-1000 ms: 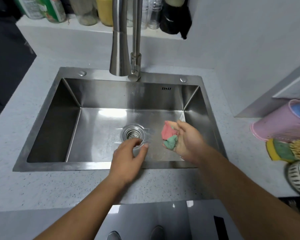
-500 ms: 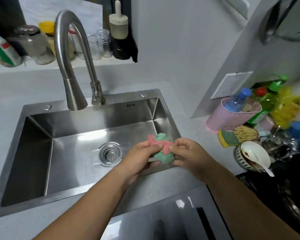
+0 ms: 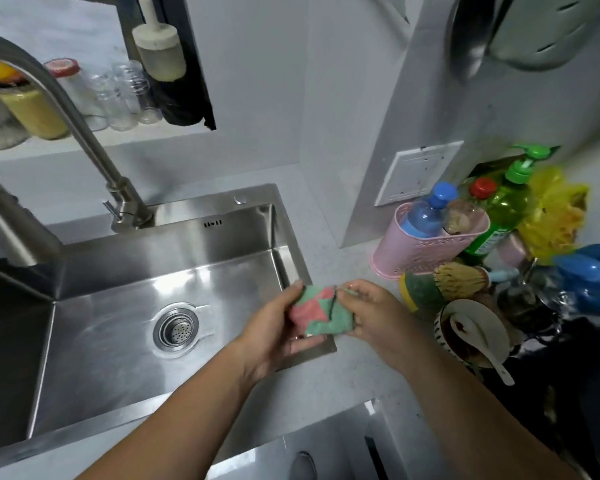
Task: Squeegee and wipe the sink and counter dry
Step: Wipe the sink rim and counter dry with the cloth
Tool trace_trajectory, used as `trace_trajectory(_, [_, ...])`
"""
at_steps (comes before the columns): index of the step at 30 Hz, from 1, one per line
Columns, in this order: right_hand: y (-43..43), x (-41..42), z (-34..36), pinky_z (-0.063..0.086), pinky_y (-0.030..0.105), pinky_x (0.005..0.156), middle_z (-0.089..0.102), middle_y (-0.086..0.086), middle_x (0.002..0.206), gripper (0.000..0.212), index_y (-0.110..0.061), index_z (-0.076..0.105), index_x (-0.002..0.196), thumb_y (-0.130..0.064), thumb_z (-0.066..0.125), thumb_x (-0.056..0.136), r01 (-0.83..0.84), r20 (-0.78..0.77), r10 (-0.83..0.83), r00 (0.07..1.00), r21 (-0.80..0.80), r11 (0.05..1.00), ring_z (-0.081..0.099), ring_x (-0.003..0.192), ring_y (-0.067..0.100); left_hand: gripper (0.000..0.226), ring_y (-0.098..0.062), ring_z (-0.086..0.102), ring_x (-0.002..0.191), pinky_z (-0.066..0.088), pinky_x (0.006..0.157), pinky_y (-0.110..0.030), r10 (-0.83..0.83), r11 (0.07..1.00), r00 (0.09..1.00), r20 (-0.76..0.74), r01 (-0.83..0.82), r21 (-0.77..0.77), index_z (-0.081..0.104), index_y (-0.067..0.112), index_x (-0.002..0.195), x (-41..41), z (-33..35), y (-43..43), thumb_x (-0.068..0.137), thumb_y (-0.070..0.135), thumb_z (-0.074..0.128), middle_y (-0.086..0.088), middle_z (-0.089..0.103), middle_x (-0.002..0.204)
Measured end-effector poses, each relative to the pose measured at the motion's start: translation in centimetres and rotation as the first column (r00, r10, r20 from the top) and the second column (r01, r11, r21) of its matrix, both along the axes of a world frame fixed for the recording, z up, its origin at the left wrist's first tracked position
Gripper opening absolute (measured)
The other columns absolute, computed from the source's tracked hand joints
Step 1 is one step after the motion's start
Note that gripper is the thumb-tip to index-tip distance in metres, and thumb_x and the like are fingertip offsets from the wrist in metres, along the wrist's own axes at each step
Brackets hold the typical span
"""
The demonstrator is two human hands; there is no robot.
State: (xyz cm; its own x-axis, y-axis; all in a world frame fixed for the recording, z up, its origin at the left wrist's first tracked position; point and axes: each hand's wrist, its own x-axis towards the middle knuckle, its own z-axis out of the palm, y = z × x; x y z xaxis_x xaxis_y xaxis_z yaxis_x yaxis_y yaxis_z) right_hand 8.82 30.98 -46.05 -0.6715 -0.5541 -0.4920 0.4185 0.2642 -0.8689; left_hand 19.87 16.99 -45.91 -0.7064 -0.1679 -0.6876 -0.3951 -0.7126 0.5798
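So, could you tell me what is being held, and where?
A bunched pink-and-green cloth: left hand grips its left side, right hand its right side.

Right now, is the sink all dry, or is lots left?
Not finished. The sink is empty, but streaks show round the drain. The left hand and right hand hold the bunched cloth over its front right corner. Wiping the sink and counter looks left to do.
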Motion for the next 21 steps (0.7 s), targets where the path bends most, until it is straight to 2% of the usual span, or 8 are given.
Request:
trace_trajectory(3, [0.7,-1.1,-1.2,0.061,0.045,0.081,0.075,0.013,0.098,0.016,-0.019,0.071,0.081,-0.019,0.062,0.094,0.080,0.016,-0.082,0.997,0.075,0.994,0.072,0.091,0.026,0.020,-0.018,0.069,0.082,0.058,0.070,-0.031,0.056,0.972,0.998,0.040,-0.046,-0.229,0.066,0.013,0.104,-1.5,-0.8,1.2,0.092,0.027,0.070,-0.011,0.075,0.102])
trace_trajectory(6, [1.1,-2.2,-2.0,0.061,0.047,0.080,0.075,0.016,0.099,0.024,-0.017,0.071,0.082,-0.041,0.072,0.079,0.102,-0.009,-0.102,0.995,0.198,0.975,0.072,0.092,0.030,0.047,-0.027,0.062,0.079,0.049,0.072,-0.035,-0.026,0.940,1.000,0.005,0.026,-0.340,0.059,0.008,0.117,-2.8,-1.4,2.3,0.078,0.015,0.085,-0.018,0.072,0.104])
trace_trajectory(9, [1.1,-3.4,-2.4,0.058,0.043,0.074,0.075,0.012,0.091,0.048,-0.015,0.065,0.079,-0.057,0.077,0.059,0.104,-0.101,-0.076,0.992,0.308,0.946,0.070,0.085,0.028,0.044,-0.024,0.066,0.077,0.055,0.063,-0.028,-0.110,0.866,0.993,0.030,0.111,-0.487,0.059,0.000,0.101,-4.4,-2.1,3.1,0.070,0.004,0.090,-0.016,0.067,0.092])
trace_trajectory(13, [1.3,-5.8,-3.8,0.046,0.032,0.066,0.061,0.008,0.079,0.027,-0.018,0.054,0.073,-0.020,0.080,0.079,0.105,-0.167,-0.068,0.984,0.222,0.969,0.058,0.075,0.021,0.027,-0.036,0.070,0.088,0.059,0.083,-0.051,-0.085,0.764,0.992,0.097,0.127,-0.632,0.055,0.010,0.084,-6.6,-3.7,2.9,0.080,0.008,0.082,-0.017,0.070,0.093])
trace_trajectory(15, [1.4,-7.2,-4.4,0.046,0.026,0.070,0.065,0.008,0.093,0.014,-0.016,0.063,0.087,-0.007,0.073,0.084,0.078,-0.248,-0.018,0.969,0.234,0.969,0.060,0.086,0.019,0.015,-0.030,0.069,0.075,0.058,0.079,-0.055,-0.038,0.726,0.990,0.133,0.119,-0.677,0.058,0.011,0.082,-7.4,-4.8,2.6,0.090,0.013,0.070,-0.015,0.073,0.084])
trace_trajectory(17, [1.5,-8.0,-4.9,0.046,0.016,0.077,0.066,0.008,0.114,0.026,-0.010,0.066,0.111,-0.002,0.069,0.087,0.021,-0.318,0.075,0.945,0.290,0.957,0.060,0.101,0.017,0.011,-0.027,0.068,0.071,0.058,0.078,-0.054,-0.062,0.731,0.980,0.188,0.173,-0.660,0.061,0.009,0.087,-7.9,-5.5,2.8,0.092,0.018,0.066,-0.011,0.074,0.078])
trace_trajectory(18, [1.6,-8.1,-5.2,0.045,0.015,0.083,0.063,0.008,0.121,0.035,-0.009,0.064,0.121,-0.003,0.070,0.086,-0.003,-0.365,0.137,0.921,0.344,0.939,0.059,0.108,0.018,0.015,-0.028,0.069,0.077,0.058,0.081,-0.049,-0.103,0.696,0.965,0.240,0.242,-0.676,0.062,0.010,0.093,-8.1,-5.7,3.0,0.092,0.024,0.067,-0.009,0.074,0.082])
trace_trajectory(21, [2.1,-7.0,-6.1,0.041,0.030,0.101,0.057,0.008,0.129,0.042,-0.014,0.061,0.127,-0.013,0.070,0.086,0.064,-0.596,0.341,0.727,0.553,0.831,0.050,0.121,0.025,0.026,-0.024,0.066,0.094,0.053,0.080,-0.034,-0.161,0.410,0.901,0.403,0.432,-0.803,0.058,0.018,0.101,-8.4,-6.0,3.3,0.091,0.041,0.063,0.001,0.068,0.095])
